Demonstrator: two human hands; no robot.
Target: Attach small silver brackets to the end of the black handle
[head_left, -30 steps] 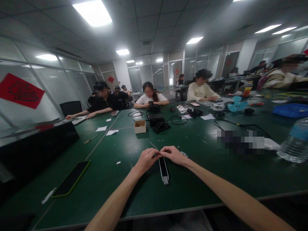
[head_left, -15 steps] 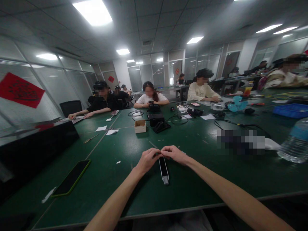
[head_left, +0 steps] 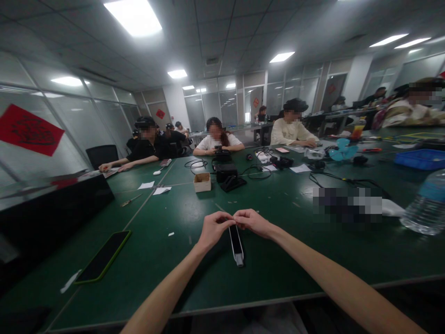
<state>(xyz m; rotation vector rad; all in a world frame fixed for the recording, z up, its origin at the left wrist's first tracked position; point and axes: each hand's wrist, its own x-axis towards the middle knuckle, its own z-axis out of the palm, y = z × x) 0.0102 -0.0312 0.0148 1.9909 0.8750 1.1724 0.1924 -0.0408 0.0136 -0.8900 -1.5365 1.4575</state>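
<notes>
Green table (head_left: 167, 260), one, broad, filling the lower view. Three seated people along the far edge, more behind at further desks. One dark monitor back (head_left: 52, 208) at the left edge. One water bottle (head_left: 422, 206) lying at the far right. One blue tray (head_left: 420, 159) beyond it. One phone (head_left: 103, 257) in a green case, flat, well left of the arms. One small cardboard box (head_left: 202, 182) mid-table, with black gear (head_left: 227, 178) and cables just beside it. One blue fan (head_left: 342, 149) farther right. A few paper scraps.

One slim black device (head_left: 237, 245) with a grey near end, lying flat on the table, lengthwise toward the viewer, far end tucked under the meeting fingertips, near end clear of both hands.

Two bare forearms, stretched forward from the lower edge, converging above the device. Left hand (head_left: 212, 229) curled, knuckles up, fingertips pinched together at the device's far end. Right hand (head_left: 253, 221) likewise curled, fingertips pinched, touching the left's. Whether anything small sits between the fingertips: cannot tell.
</notes>
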